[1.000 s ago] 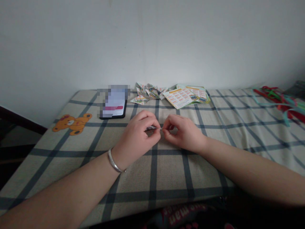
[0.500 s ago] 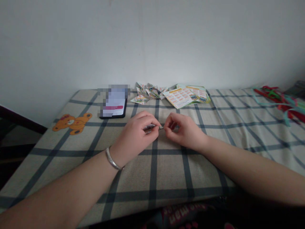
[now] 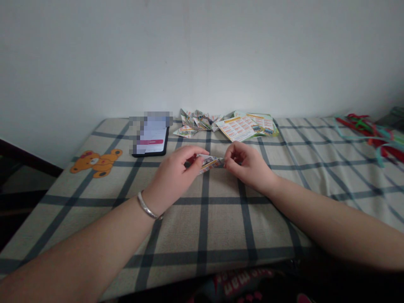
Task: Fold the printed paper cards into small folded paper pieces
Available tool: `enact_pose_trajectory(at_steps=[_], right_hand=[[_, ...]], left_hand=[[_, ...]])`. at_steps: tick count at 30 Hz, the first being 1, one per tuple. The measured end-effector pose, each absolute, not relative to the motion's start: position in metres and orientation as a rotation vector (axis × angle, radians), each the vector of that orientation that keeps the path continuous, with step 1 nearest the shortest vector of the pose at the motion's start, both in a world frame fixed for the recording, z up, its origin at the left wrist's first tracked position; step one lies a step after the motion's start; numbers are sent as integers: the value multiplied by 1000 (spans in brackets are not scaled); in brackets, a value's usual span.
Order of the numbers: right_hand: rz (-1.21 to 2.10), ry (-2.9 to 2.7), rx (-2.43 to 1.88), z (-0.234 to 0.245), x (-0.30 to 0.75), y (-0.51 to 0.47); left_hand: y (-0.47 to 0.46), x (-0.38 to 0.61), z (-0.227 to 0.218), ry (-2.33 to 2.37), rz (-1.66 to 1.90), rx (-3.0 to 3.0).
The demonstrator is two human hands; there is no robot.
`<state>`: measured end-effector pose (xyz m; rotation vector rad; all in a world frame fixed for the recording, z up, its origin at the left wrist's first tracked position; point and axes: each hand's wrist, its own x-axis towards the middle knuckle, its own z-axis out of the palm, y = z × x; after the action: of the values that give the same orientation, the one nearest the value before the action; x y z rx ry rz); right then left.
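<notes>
Between my hands, just above the checked tablecloth, is a small piece of folded printed paper (image 3: 211, 162), narrowing to a point on its right side. My left hand (image 3: 178, 176) pinches its left end between thumb and fingers; a silver bangle circles that wrist. At the paper's right tip, my right hand (image 3: 248, 166) is closed with thumb and forefinger pressed together on it. Part of the paper is hidden behind my left thumb and fingers.
Behind my hands lie several folded paper pieces (image 3: 197, 122) and, beside them, printed leaflets (image 3: 240, 127). A phone (image 3: 153, 136) lies to the left, near a bear picture (image 3: 96, 163). Red and green ribbons (image 3: 372, 134) are heaped at the far right. A wall (image 3: 202, 59) rises behind the table.
The right hand has shifted slightly right and up, the left hand slightly left, so the gap between them is wider. More of the folded paper's printed face now shows.
</notes>
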<state>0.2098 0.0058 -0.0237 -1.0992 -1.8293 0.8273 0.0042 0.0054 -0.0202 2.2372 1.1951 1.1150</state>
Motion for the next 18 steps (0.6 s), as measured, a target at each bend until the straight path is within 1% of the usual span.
enact_pose_trajectory(at_steps=[9,14,18], right_hand=[[1135,-1744,-907,-31,211,11],[1125,-1824,-891,-32,209,10],[1140,-1829,-876,-33,210,11]], left_hand=[[14,2,-28,1160,1078,1925],[14,3,-30,1052,1029,1850],[13,3,-29,1150,1025,2027]])
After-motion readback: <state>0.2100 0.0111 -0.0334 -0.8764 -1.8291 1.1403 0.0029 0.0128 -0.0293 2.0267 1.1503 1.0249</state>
